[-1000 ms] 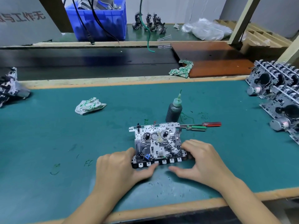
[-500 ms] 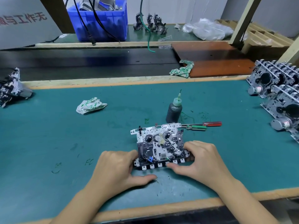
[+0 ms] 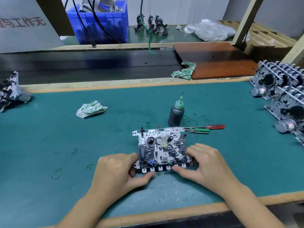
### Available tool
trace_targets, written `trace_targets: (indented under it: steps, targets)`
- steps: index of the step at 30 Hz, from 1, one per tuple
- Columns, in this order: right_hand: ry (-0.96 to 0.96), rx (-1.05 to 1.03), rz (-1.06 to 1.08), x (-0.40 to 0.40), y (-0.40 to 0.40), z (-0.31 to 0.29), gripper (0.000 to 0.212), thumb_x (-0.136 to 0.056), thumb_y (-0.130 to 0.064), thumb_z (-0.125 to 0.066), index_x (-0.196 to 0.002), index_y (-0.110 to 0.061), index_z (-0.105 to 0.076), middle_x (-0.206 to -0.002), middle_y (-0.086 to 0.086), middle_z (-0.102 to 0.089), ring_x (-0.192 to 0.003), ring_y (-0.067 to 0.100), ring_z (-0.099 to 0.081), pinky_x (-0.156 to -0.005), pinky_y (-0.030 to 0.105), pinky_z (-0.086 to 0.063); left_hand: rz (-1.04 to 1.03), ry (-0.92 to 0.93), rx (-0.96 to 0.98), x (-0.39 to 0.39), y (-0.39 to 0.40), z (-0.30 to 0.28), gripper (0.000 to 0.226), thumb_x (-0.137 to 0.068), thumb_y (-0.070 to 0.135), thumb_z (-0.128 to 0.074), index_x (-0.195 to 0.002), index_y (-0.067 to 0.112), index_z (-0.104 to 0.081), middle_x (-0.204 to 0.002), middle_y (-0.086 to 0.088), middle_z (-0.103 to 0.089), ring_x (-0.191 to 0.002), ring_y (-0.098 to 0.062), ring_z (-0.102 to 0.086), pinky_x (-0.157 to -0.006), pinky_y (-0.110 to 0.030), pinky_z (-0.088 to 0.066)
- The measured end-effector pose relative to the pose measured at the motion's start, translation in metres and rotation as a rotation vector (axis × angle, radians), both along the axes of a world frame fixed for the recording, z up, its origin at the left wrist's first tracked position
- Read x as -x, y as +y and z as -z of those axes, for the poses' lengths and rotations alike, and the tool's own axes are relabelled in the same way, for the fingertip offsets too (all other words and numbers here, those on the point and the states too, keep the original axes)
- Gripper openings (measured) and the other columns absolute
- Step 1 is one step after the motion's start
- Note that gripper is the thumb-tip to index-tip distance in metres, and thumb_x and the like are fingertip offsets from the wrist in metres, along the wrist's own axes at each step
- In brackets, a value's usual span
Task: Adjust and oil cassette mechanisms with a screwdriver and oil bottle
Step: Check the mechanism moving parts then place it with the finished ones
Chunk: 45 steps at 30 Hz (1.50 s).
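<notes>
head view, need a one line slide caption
Both hands hold a cassette mechanism on the green mat; oil bottle and screwdrivers behind.

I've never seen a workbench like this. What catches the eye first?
Two hands, left and right, grip a silver cassette mechanism at the centre of the green mat. Just behind it stands a dark oil bottle, with two screwdrivers lying to its right.

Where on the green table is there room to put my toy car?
Bare mat lies between the crumpled rag and the left hand. It is crowded around the oil bottle, screwdrivers and the stacked mechanisms at right.
</notes>
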State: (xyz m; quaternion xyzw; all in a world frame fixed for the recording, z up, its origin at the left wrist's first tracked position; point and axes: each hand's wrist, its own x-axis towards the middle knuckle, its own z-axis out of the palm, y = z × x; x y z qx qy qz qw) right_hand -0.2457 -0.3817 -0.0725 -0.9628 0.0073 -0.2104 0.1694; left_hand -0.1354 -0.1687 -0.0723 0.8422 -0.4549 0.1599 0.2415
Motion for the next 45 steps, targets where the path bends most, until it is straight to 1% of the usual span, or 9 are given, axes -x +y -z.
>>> trace_targets:
  steps: [4,8,14,22,27,32,36,41,45]
  targets:
    - [0.034,-0.049,-0.048,0.000,-0.002,-0.002,0.052,-0.071,-0.062,-0.059,-0.057,-0.014,-0.044,-0.054,-0.008,-0.036,-0.051,0.011,-0.035,-0.052,0.020,-0.024,-0.078,-0.032,-0.014,0.002,-0.001,0.002,0.055,-0.072,0.058,-0.053,-0.044,0.013,-0.039,-0.034,0.002,-0.035,-0.029,-0.018,-0.037,-0.032,-0.021,-0.028]
    - [0.049,-0.013,-0.070,0.001,-0.003,-0.002,0.050,-0.068,-0.063,-0.060,-0.058,-0.019,-0.040,-0.054,-0.011,-0.037,-0.051,0.008,-0.034,-0.053,0.019,-0.024,-0.032,-0.007,-0.003,-0.001,0.000,0.001,0.052,-0.070,0.057,-0.053,-0.045,0.013,-0.040,-0.034,0.003,-0.036,-0.029,-0.018,-0.038,-0.033,-0.019,-0.031]
    - [0.001,-0.011,-0.015,0.000,-0.002,0.000,0.047,-0.071,-0.055,-0.058,-0.051,-0.015,-0.042,-0.046,-0.009,-0.042,-0.044,0.010,-0.039,-0.050,0.020,-0.026,-0.001,0.067,-0.061,0.002,0.002,-0.002,0.070,-0.057,0.083,-0.050,-0.048,0.014,-0.038,-0.035,0.005,-0.038,-0.030,-0.017,-0.040,-0.031,-0.025,-0.035]
    - [0.051,-0.017,-0.032,0.002,-0.001,-0.002,0.050,-0.066,-0.066,-0.058,-0.054,-0.021,-0.037,-0.049,-0.011,-0.038,-0.048,0.008,-0.036,-0.051,0.011,-0.022,-0.224,0.081,-0.052,0.010,-0.013,0.000,0.060,-0.060,0.073,-0.049,-0.045,0.015,-0.044,-0.030,0.000,-0.037,-0.028,-0.021,-0.045,-0.033,-0.023,-0.030]
    - [-0.005,0.037,0.006,-0.001,0.004,-0.001,0.046,-0.073,-0.059,-0.054,-0.056,-0.023,-0.031,-0.050,-0.014,-0.030,-0.047,0.007,-0.031,-0.052,0.016,-0.019,-0.068,0.122,-0.077,0.000,-0.002,0.000,0.069,-0.055,0.084,-0.049,-0.050,0.015,-0.043,-0.034,0.003,-0.042,-0.034,-0.021,-0.049,-0.033,-0.028,-0.039]
    - [-0.001,0.076,0.033,-0.001,0.004,-0.001,0.050,-0.069,-0.065,-0.053,-0.057,-0.018,-0.038,-0.052,-0.010,-0.035,-0.048,0.010,-0.034,-0.047,0.018,-0.021,0.001,0.128,-0.072,-0.003,-0.002,-0.001,0.065,-0.057,0.080,-0.052,-0.051,0.016,-0.044,-0.035,0.006,-0.041,-0.033,-0.017,-0.048,-0.034,-0.025,-0.039]
    - [-0.022,0.121,0.147,-0.003,0.009,0.000,0.055,-0.066,-0.069,-0.051,-0.050,-0.019,-0.036,-0.044,-0.007,-0.038,-0.043,0.013,-0.038,-0.041,0.020,-0.025,0.124,0.084,-0.037,-0.005,0.001,-0.003,0.056,-0.061,0.074,-0.056,-0.061,0.026,-0.026,-0.036,0.006,-0.038,-0.032,-0.012,-0.040,-0.034,-0.019,-0.035]
    - [-0.024,0.135,0.048,-0.001,0.001,0.001,0.053,-0.071,-0.065,-0.050,-0.054,-0.016,-0.041,-0.050,-0.007,-0.040,-0.048,0.013,-0.041,-0.041,0.022,-0.032,0.099,0.066,-0.037,-0.004,-0.001,-0.001,0.050,-0.064,0.071,-0.053,-0.071,0.032,-0.022,-0.036,0.006,-0.039,-0.032,-0.012,-0.043,-0.035,-0.017,-0.032]
    - [-0.020,0.181,0.048,-0.001,0.002,0.002,0.047,-0.080,-0.062,-0.045,-0.060,-0.021,-0.035,-0.054,-0.010,-0.034,-0.048,0.011,-0.036,-0.047,0.019,-0.027,0.088,0.047,-0.074,-0.007,0.002,0.002,0.052,-0.066,0.070,-0.053,-0.061,0.025,-0.028,-0.036,0.006,-0.038,-0.033,-0.013,-0.042,-0.035,-0.019,-0.033]
